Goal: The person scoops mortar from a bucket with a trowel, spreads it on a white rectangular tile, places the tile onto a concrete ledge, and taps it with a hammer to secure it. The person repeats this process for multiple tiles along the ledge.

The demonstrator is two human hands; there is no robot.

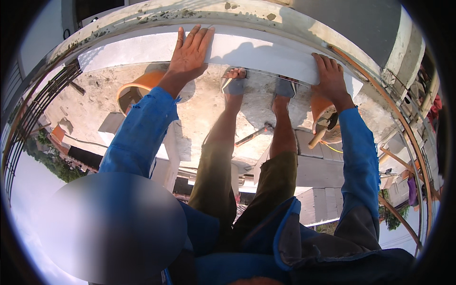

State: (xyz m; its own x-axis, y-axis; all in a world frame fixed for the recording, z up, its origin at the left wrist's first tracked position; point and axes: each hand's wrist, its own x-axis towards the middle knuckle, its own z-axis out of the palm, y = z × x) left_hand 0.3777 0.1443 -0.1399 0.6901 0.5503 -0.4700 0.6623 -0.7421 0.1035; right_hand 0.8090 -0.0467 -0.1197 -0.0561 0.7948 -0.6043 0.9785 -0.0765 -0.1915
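Note:
A long row of smooth white blocks (266,52) runs across in front of me beside a rough concrete ledge (228,8). Flat on its top, near a seam, rests my left hand (190,53), fingers stretched and a little apart. Farther right, my right hand (331,78) lies over the row's near side with its fingers reaching onto the top; its palm side is hidden. Neither hand holds a tool. A thin string (135,63) runs along the near edge of the blocks.
Orange buckets (151,79) stand left and right; a wooden handle (317,137) sticks out of the right one. A hammer (254,134) lies between my sandalled feet. Grey-white blocks (320,168) lie behind. Steel bars (40,102) edge the left, rusty poles (403,123) the right.

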